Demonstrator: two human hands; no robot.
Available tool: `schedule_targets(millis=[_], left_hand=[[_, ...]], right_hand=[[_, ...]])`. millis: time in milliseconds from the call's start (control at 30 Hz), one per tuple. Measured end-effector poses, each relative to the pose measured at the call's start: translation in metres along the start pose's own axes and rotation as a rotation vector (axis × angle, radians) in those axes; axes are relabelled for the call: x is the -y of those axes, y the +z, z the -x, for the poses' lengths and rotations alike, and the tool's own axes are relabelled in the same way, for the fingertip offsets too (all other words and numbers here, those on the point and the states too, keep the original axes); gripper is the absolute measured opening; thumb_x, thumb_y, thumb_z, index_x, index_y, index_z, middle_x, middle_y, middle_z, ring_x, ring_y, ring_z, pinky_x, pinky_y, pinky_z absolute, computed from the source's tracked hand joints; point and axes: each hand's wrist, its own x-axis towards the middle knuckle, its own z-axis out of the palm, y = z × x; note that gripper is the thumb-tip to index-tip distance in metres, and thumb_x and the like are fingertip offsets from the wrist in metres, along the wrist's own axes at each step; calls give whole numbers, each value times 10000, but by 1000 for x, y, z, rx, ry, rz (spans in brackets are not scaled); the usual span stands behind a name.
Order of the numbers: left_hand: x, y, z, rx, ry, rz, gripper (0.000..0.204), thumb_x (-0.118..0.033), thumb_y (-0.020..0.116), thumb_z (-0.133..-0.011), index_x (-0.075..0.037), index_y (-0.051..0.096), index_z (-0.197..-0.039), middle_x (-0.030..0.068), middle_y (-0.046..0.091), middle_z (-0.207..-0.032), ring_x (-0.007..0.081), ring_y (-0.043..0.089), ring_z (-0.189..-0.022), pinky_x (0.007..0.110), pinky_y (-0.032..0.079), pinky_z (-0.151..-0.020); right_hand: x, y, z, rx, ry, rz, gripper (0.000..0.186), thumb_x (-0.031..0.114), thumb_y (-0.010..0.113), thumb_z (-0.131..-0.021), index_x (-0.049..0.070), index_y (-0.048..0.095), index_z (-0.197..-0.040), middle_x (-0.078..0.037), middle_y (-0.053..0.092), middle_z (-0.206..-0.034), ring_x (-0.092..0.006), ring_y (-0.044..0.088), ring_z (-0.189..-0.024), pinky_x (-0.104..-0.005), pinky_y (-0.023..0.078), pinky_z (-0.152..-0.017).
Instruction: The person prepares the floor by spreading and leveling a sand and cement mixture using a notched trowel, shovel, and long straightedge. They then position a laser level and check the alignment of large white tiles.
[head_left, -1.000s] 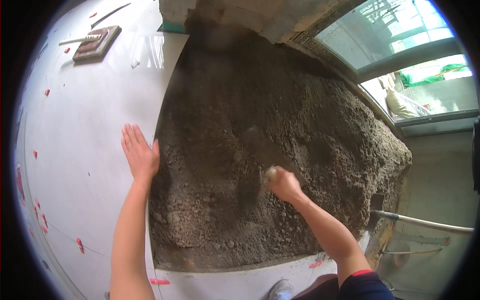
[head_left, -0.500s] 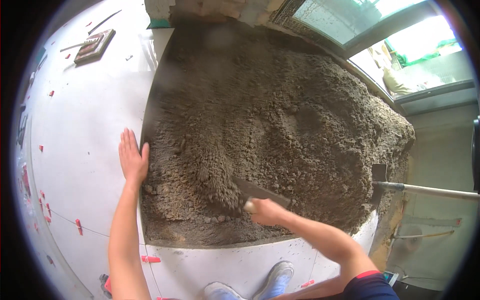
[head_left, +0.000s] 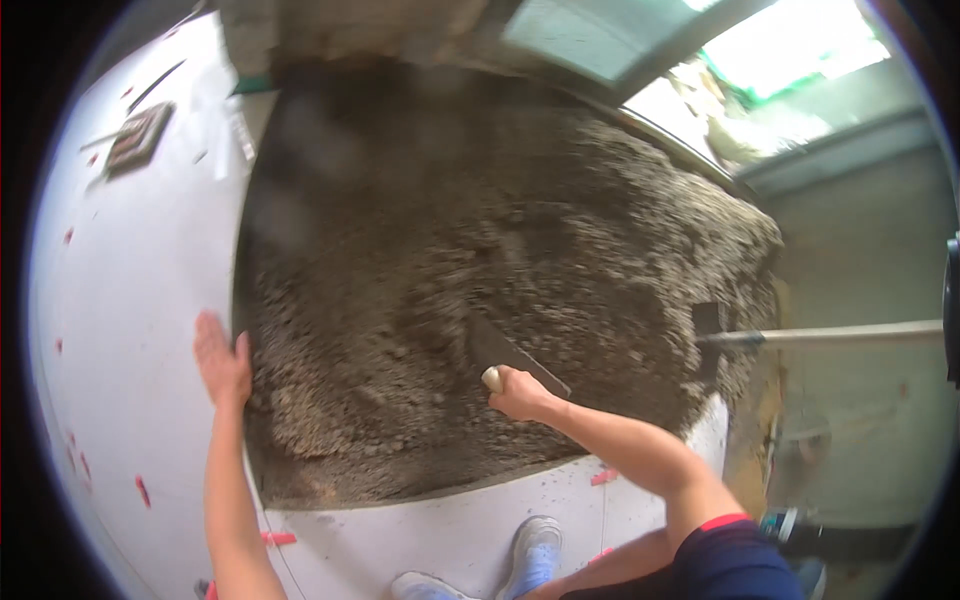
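Note:
My right hand [head_left: 523, 393] grips the pale handle of a trowel [head_left: 512, 352], whose flat dark blade is over the near middle of a mound of grey-brown mortar mix [head_left: 600, 270]. Whether the blade touches the mix cannot be told through the blur. My left hand [head_left: 222, 362] lies flat with its fingers stretched out on the white tiles [head_left: 150, 290], just beside the mound's left edge. Nothing is in it.
A shovel [head_left: 840, 336] rests with its blade in the mix at right. A notched tool or float [head_left: 140, 137] lies on the far-left tiles. Red tile clips [head_left: 142, 490] dot the joints. A glass window frame [head_left: 680, 50] borders the far right. My shoes [head_left: 535, 550] stand on tiles at the near edge.
The trowel has lifted from the loose heap it was pushing, and that heap looks more spread out. The whole view has shifted, and my left hand stays flat on the tile.

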Motion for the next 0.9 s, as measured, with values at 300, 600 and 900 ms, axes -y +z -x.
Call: schedule_targets(millis=[300,600,900], left_hand=[[37,46,-3,-79,118,-81,549,-217,381,-932,-64,163,-1411,107,139,-1478,261,142,-1360,416,147,-1083],[86,58,-15,-55,247,-18,603,-166,458,-898,-24,154,-1399,163,149,-1461,332,150,-1342,405,183,-1077],[57,-84,21,516,29,193,308,-235,495,-904,49,588,-829,210,603,-821,269,571,-731,379,414,-650]], right_hand=[[-122,-111,113,-433,-40,252,275,159,574,-738,53,460,-964,-217,605,-759,-393,597,-764,-486,464,-657],[-393,1,301,-885,891,-483,299,83,608,-653,-24,562,-928,-101,591,-677,-220,566,-541,-355,470,-517],[-508,29,340,-754,1359,-960,280,216,675,-750,16,593,-929,-141,613,-774,-274,598,-643,-430,500,-524]])
